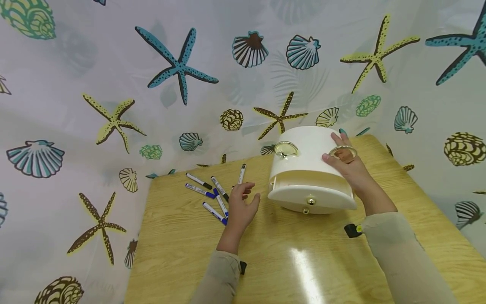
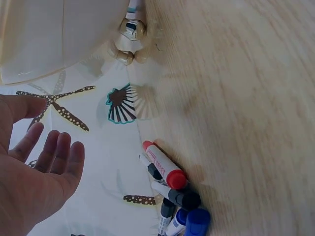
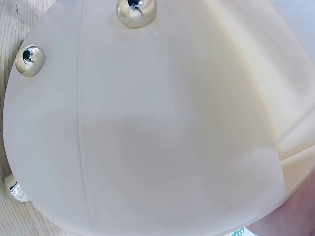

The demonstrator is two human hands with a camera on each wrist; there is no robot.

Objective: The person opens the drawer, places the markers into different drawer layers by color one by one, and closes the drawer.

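Observation:
A white drawer box (image 1: 303, 145) with gold handles stands at the back of the table, its upper drawer (image 1: 311, 196) pulled partly out toward me. My right hand (image 1: 347, 164) rests on the box's right side, thumb on the front and fingers spread above it near one gold handle (image 1: 343, 148). In the right wrist view, the drawer front (image 3: 162, 123) fills most of the picture and hides most of that hand. My left hand (image 1: 243, 207) hovers, fingers loosely bent and holding nothing, between the box and several white markers (image 1: 197, 181) with blue or black caps.
A red-capped marker (image 2: 165, 164) lies with others in the left wrist view. Gold feet (image 2: 125, 56) support the box on the wooden table (image 1: 174, 245). Behind and at both sides hangs a white cloth (image 1: 212, 126) printed with shells and starfish.

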